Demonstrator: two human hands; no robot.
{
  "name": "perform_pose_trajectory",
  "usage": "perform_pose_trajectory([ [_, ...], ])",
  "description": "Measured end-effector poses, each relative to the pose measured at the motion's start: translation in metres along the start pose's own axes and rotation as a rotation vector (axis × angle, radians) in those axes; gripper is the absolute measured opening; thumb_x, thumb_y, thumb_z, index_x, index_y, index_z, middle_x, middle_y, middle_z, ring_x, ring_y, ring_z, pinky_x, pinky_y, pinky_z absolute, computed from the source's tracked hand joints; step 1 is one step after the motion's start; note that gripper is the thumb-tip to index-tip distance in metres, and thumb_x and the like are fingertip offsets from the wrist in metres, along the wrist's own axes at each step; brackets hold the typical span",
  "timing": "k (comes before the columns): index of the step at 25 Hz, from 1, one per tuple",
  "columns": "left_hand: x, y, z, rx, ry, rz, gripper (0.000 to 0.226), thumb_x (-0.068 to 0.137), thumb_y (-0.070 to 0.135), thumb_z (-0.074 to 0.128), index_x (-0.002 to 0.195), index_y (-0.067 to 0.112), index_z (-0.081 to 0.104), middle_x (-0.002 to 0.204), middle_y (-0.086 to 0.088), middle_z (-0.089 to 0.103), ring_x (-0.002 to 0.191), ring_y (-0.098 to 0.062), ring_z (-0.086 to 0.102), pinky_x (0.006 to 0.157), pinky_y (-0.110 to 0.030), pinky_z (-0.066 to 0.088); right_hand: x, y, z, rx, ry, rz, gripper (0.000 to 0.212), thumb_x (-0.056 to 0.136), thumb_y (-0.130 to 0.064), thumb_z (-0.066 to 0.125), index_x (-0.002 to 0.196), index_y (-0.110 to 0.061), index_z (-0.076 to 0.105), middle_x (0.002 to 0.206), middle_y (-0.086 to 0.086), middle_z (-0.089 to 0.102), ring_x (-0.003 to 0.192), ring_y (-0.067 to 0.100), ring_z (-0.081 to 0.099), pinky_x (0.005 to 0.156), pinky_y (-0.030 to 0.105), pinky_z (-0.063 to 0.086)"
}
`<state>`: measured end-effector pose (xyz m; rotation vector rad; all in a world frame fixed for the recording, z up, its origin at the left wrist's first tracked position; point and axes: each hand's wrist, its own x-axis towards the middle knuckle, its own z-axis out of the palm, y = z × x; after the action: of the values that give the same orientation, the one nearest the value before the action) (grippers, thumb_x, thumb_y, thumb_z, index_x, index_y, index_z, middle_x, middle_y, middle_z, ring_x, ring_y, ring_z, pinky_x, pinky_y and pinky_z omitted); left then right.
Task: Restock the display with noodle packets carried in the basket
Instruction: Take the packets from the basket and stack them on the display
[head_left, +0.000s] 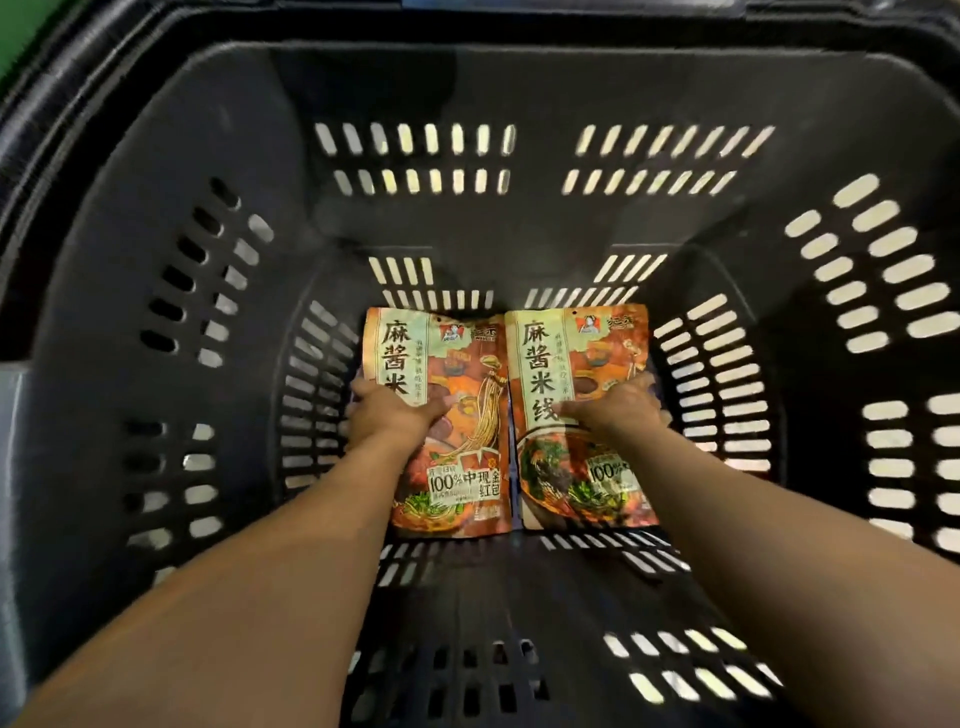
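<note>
Black slotted plastic basket (260, 208): left grip (395, 410) clasps left orange noodle packet (467, 364), right grip (615, 410) clasps right orange noodle packet (597, 353), both at outer edges, likely for lift-out.

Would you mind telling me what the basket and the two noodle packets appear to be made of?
The basket looks like dark moulded plastic, matte: rigid one-piece walls pierced by regular slots. The left noodle packet and right noodle packet look like thin printed plastic film, slightly glossy, with creases and soft glints on the surface. Any inner lining cannot be seen.
</note>
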<state>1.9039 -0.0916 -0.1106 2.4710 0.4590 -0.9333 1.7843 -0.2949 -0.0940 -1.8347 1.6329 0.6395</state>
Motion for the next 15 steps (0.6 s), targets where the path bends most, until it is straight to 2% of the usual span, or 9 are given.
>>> perform_pose_trajectory([
  [2,0.0,0.005,0.0,-0.108,-0.068,0.018,0.088,0.067,0.035,0.089,0.132,0.006,0.037,0.132,-0.009,0.057,0.12,-0.034,0.055,0.101,-0.042,0.046,0.002,-0.002,-0.002,0.12,-0.017,0.026,0.113,0.06,-0.042,0.091,0.144,-0.008,0.024,0.138,0.02,0.048,0.129,0.041,0.044,0.105,0.055,0.042],
  [4,-0.012,0.013,-0.003,-0.193,-0.15,0.064,0.069,0.069,0.025,0.088,0.126,0.008,0.052,0.127,-0.006,0.063,0.115,-0.03,0.06,0.098,-0.037,0.048,-0.005,-0.005,-0.013,0.322,-0.07,0.043,0.071,0.063,-0.024,0.091,0.116,-0.007,0.048,0.111,0.015,0.063,0.099,0.032,0.063,0.081,0.046,0.055],
  [5,-0.024,0.017,-0.01,-0.205,-0.158,0.083,0.058,0.073,0.021,0.086,0.121,0.007,0.057,0.123,-0.007,0.065,0.112,-0.03,0.062,0.095,-0.035,0.049,-0.019,-0.007,-0.022,0.401,-0.105,0.048,0.052,0.066,-0.016,0.089,0.101,-0.009,0.052,0.099,0.013,0.065,0.085,0.028,0.064,0.069,0.04,0.054],
  [6,-0.041,0.022,-0.022,-0.214,-0.144,0.092,0.049,0.077,0.019,0.084,0.117,0.004,0.06,0.118,-0.008,0.066,0.11,-0.03,0.062,0.092,-0.034,0.049,-0.03,-0.006,-0.032,0.439,-0.117,0.036,0.041,0.068,-0.011,0.087,0.091,-0.01,0.053,0.092,0.011,0.066,0.078,0.025,0.064,0.065,0.038,0.052],
  [8,-0.074,0.031,-0.052,-0.192,-0.093,0.095,0.035,0.08,0.021,0.081,0.101,0.003,0.06,0.106,-0.008,0.064,0.102,-0.029,0.063,0.084,-0.032,0.049,-0.057,-0.002,-0.054,0.436,-0.094,-0.003,0.031,0.071,-0.011,0.086,0.083,-0.011,0.057,0.088,0.009,0.067,0.076,0.024,0.066,0.07,0.038,0.055],
  [10,-0.111,0.038,-0.098,-0.201,-0.043,0.101,0.033,0.08,0.025,0.081,0.092,0.005,0.058,0.101,-0.008,0.064,0.093,-0.027,0.062,0.074,-0.029,0.05,-0.099,0.002,-0.092,0.41,-0.036,-0.126,0.027,0.067,-0.016,0.088,0.079,-0.012,0.064,0.084,0.009,0.071,0.078,0.027,0.07,0.076,0.044,0.06],
  [12,-0.149,0.04,-0.145,-0.22,-0.042,0.104,0.043,0.075,0.026,0.085,0.105,0.004,0.065,0.104,-0.008,0.069,0.092,-0.027,0.065,0.078,-0.032,0.055,-0.145,0.005,-0.137,0.409,-0.009,-0.233,0.026,0.063,-0.022,0.089,0.075,-0.011,0.069,0.081,0.008,0.073,0.077,0.028,0.071,0.076,0.048,0.06],
  [15,-0.219,0.047,-0.214,-0.288,-0.033,0.13,0.056,0.065,0.03,0.091,0.109,0.003,0.068,0.105,-0.011,0.072,0.095,-0.029,0.069,0.087,-0.044,0.057,-0.222,0.001,-0.206,0.395,0.025,-0.247,0.029,0.066,-0.027,0.09,0.077,-0.011,0.069,0.081,0.007,0.069,0.072,0.022,0.065,0.073,0.038,0.056],
])
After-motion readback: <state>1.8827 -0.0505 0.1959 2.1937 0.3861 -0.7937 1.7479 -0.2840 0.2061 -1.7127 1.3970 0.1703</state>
